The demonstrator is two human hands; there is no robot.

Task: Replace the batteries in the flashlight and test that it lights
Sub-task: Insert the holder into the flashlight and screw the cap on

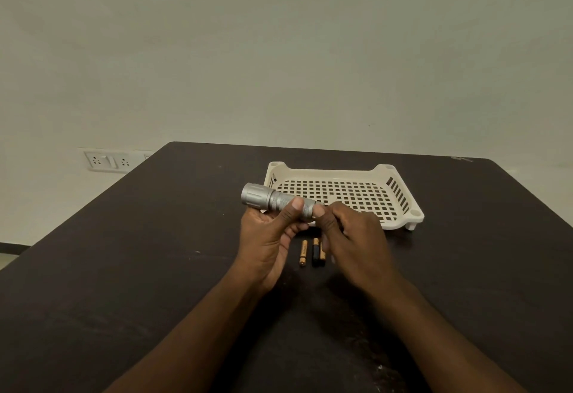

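A silver flashlight (266,198) is held level above the dark table (155,237), its wide head pointing left. My left hand (269,237) grips the barrel from below, thumb across the top. My right hand (350,234) pinches the flashlight's tail end with thumb and fingertips; the tail cap itself is hidden under them. On the table just below the hands lie three small batteries (311,251), side by side and pointing away from me, one partly hidden by my right hand.
A cream perforated plastic tray (400,197) stands behind the hands, nothing in it. The table's far edge runs close behind the tray. A wall socket plate (107,160) is at the far left.
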